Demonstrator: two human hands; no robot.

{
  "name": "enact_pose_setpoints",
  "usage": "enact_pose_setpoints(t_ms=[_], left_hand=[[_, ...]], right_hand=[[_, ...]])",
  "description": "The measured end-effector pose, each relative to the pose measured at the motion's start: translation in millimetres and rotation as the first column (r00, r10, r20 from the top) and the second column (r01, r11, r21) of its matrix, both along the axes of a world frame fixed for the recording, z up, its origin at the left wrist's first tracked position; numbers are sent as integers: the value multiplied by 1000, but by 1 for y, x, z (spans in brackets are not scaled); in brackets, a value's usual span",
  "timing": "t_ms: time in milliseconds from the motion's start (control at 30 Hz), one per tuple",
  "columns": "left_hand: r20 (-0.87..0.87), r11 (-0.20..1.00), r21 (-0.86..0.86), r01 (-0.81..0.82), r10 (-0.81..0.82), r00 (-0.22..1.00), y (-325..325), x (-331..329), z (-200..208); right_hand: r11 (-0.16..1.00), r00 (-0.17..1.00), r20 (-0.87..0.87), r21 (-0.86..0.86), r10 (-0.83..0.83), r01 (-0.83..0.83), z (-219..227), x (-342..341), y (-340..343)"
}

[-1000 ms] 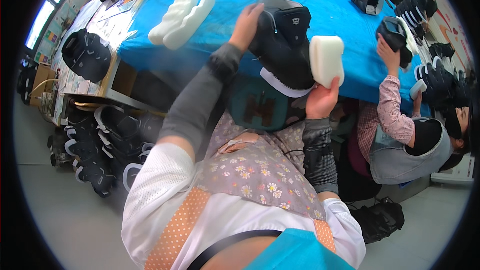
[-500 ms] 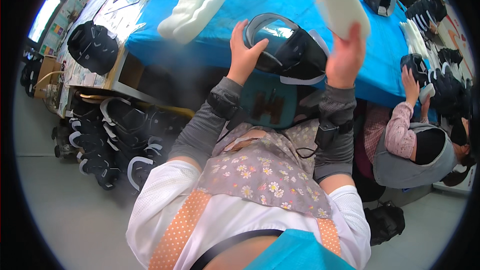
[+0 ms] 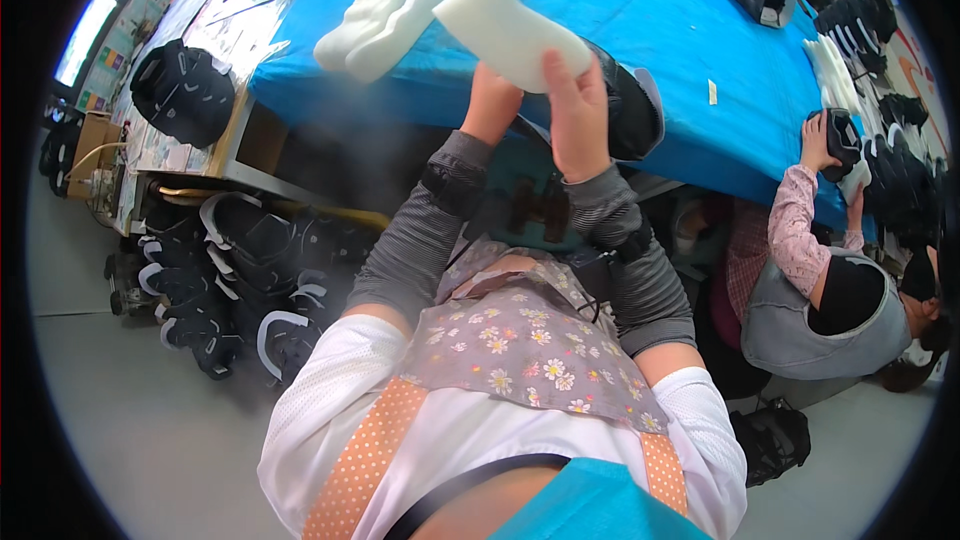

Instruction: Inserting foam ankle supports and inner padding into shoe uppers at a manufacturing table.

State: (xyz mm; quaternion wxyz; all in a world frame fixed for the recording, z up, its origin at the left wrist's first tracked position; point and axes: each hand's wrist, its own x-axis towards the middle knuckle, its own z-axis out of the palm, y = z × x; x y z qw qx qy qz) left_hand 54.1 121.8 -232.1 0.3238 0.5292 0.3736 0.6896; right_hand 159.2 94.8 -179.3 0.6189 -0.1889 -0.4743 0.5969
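My right hand (image 3: pixel 578 120) grips a thick white boot-shaped foam piece (image 3: pixel 510 32), thumb and fingers closed on its lower right end, and holds it up over the table edge. Just left of it, my left hand (image 3: pixel 490 105) is behind and below the foam, its fingers largely hidden. Behind both, on the table, lies a black padded item (image 3: pixel 632 105) with a pale edging. Foam and my right hand cover most of it. Another pair of white foam pieces (image 3: pixel 385 18) rests on the blue-covered table (image 3: pixel 690 25) to the left.
Black padded items lie on the left table (image 3: pixel 185 90) and in a pile (image 3: pixel 240 270) beneath it. At right a co-worker (image 3: pixel 830 310) handles a black item (image 3: pixel 845 145) beside stacked white pieces (image 3: pixel 832 75). A dark bag (image 3: pixel 770 440) is on the floor.
My right hand has brought the foam piece left and down, tilting it in front of the black item. My left hand has gone from the item's rim to behind the foam.
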Motion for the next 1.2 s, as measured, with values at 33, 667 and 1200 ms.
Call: enact_pose_setpoints(t_ms=[33, 667, 1200], left_hand=[[63, 995, -74, 72, -68, 996, -2, 2, 6], [-308, 962, 125, -243, 271, 912, -4, -6, 4], [-73, 993, -114, -8, 0, 997, -30, -13, -8]], right_hand=[[1000, 1000, 26, 26, 7, -8, -1, 8, 2], [950, 897, 372, 280, -239, 137, -48, 90, -11], [621, 542, 476, 775, -693, 113, -16, 86, -12]])
